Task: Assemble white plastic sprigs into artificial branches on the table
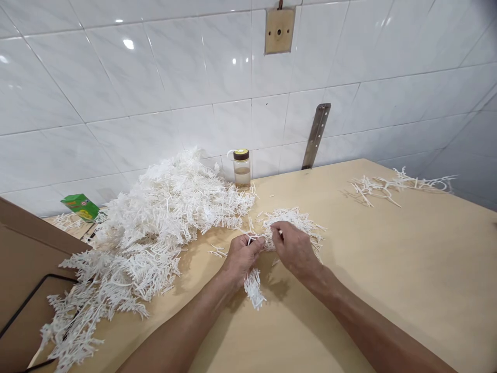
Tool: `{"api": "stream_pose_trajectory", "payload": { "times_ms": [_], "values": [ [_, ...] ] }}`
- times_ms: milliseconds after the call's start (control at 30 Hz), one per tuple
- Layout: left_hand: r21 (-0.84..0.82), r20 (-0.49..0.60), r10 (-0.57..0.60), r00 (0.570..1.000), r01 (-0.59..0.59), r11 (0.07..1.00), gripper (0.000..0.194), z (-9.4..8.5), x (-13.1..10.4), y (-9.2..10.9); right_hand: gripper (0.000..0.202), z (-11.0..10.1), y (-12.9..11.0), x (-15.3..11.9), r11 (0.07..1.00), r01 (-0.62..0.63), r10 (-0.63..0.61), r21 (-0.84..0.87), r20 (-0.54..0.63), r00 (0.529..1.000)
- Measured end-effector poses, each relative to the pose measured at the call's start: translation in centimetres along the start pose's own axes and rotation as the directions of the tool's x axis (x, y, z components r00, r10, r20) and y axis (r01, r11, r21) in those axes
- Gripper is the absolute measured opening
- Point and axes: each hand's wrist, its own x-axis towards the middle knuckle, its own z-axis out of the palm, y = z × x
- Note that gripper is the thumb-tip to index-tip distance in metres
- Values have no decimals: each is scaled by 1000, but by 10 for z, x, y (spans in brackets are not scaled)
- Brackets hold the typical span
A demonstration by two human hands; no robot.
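My left hand (243, 255) is closed around a white branching sprig (254, 290), whose feathery end hangs below the palm while thin bare twigs stick out above the thumb. Just to the right, my right hand (292, 244) is pinched, with fingertips curled over a small heap of loose white twig pieces (293, 217). Whatever lies between those fingertips is too small or hidden to tell. A large mound of similar white sprigs (166, 202) rises to the left of both hands. A few loose bits (218, 251) lie beside my left hand.
Behind the mound stands a bottle (242, 173) with a dark lid. Bare white branches (388, 186) lie at the table's (407, 269) far right. A green box (81, 206) and brown cardboard (31, 269) are at left. A metal bracket (316, 135) rests against the tiled wall (166, 67).
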Motion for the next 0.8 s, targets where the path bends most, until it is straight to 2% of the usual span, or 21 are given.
{"api": "stream_pose_trajectory", "payload": {
  "times_ms": [67,167,233,333,467,567,700,800],
  "values": [
    [8,15,-6,1000,6,1000,48,0,-1,2,23,-7,8,5,997,-81,80,-19,-46,996],
    [33,9,-19,1000,18,999,50,-1,-2,5,23,-20,15,9,950,-291,288,114,42,957],
    [55,-17,-16,1000,17,998,52,-3,-1,7,26,-27,16,10,905,-368,353,214,103,930],
    [68,-48,-9,999,12,998,54,-6,0,10,24,-32,18,11,909,-359,350,211,84,933],
    [58,-53,-15,999,18,998,53,-7,1,10,23,-31,17,11,974,-214,213,77,22,977],
    [50,-60,-15,998,18,999,51,-7,3,8,26,-26,5,7,983,-144,135,115,82,987],
    [51,-71,14,997,-11,999,46,-6,5,3,30,-18,-14,-1,933,-291,211,214,331,920],
    [63,-52,15,999,-11,998,44,-7,5,0,27,-14,-18,-4,907,-349,253,238,355,900]
  ]
}}
